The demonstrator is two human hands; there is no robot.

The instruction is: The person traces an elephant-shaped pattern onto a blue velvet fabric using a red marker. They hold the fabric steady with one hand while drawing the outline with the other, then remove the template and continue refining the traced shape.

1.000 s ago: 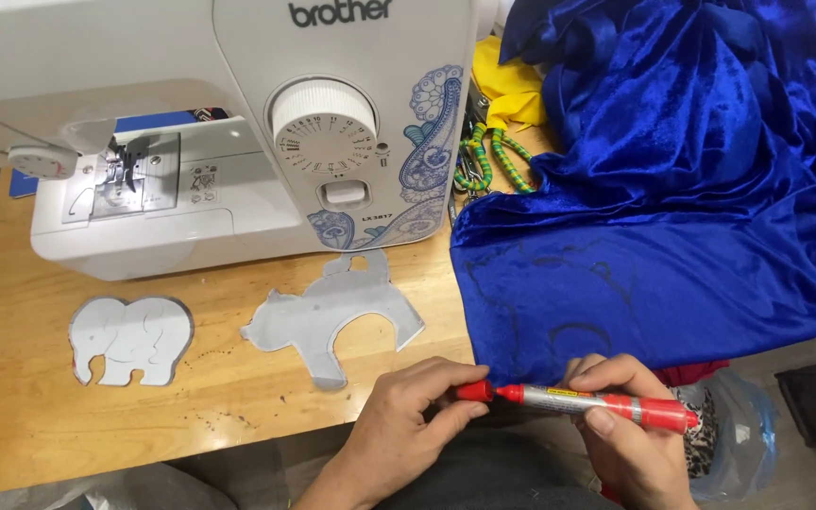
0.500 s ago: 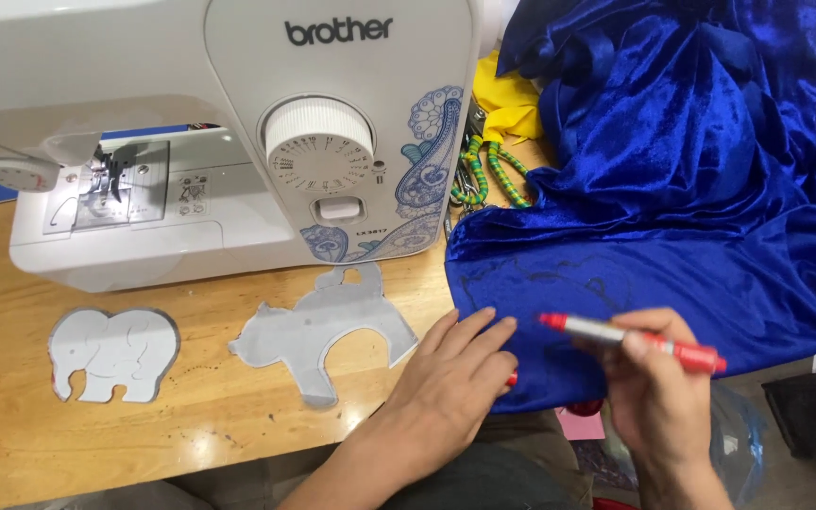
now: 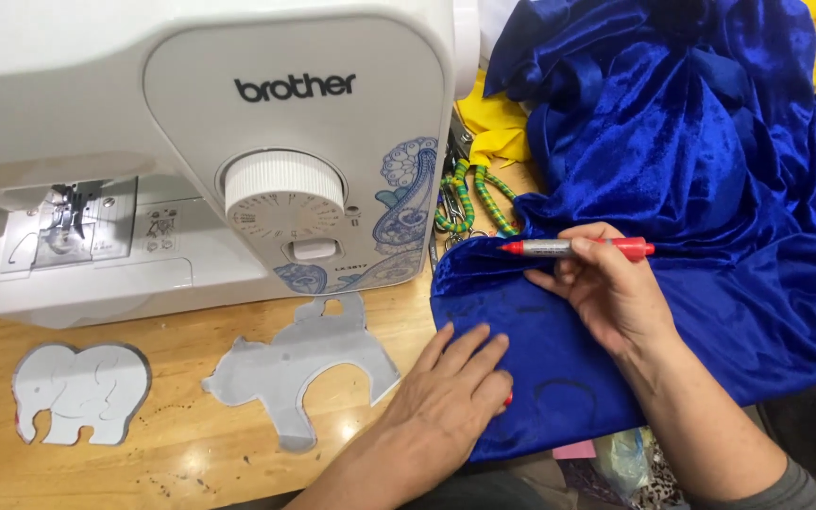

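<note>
My right hand (image 3: 611, 293) holds an uncapped red marker (image 3: 578, 248) level above the blue velvet fabric (image 3: 710, 189), tip pointing left near the fabric's folded edge. My left hand (image 3: 450, 392) lies flat on the fabric's near left corner, fingers spread, with a small red marker cap (image 3: 507, 399) tucked at its little-finger side. Faint dark drawn lines (image 3: 564, 387) show on the fabric between my hands.
A white sewing machine (image 3: 238, 142) fills the back left of the wooden table (image 3: 181, 453). In front of it lie a grey elephant cutout (image 3: 82, 392) and a grey leftover stencil (image 3: 276, 368). Green cords (image 3: 469, 198) and yellow cloth (image 3: 498, 123) sit behind the fabric.
My hands pulled the cap off the marker. The left hand then settled flat on the fabric, and the right hand carried the marker up and away over the fabric.
</note>
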